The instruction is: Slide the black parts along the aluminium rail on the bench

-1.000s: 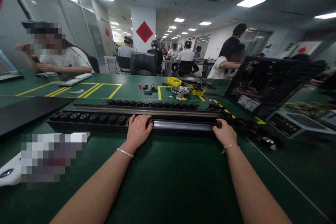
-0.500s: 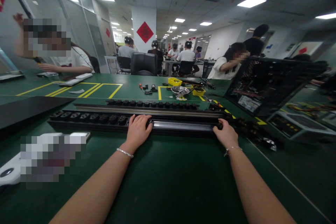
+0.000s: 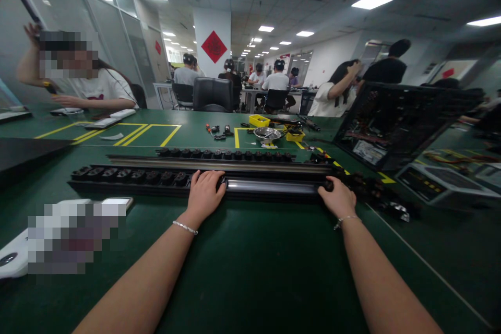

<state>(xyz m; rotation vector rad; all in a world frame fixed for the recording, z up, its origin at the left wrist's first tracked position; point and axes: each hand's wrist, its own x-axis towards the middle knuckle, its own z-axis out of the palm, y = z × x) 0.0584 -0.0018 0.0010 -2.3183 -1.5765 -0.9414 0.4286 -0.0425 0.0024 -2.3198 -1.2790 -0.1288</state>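
Note:
A long black power strip housing (image 3: 270,190) lies across the green table in front of me, with a row of black socket modules (image 3: 123,175) in its left part and a bare, shiny channel on the right. My left hand (image 3: 206,191) is closed over the housing beside the last visible module, its fingertips curled past the far edge. At the right end, my right hand (image 3: 340,195) pinches a small black part (image 3: 329,185), mostly covered by the fingers. Behind lie another long rail (image 3: 235,165) and a second row of socket modules (image 3: 225,155).
To the right stand an open computer case (image 3: 407,120), a grey box-like unit (image 3: 425,182) and loose black parts (image 3: 376,193). A metal bowl (image 3: 267,134) and yellow bins (image 3: 259,120) sit farther back. A white object (image 3: 15,250), partly blurred out, lies at left. Other people sit around.
Both hands stay in nearly the same place on the power strip housing. The view shifts slightly. A person at the back right has raised an arm nearer the head.

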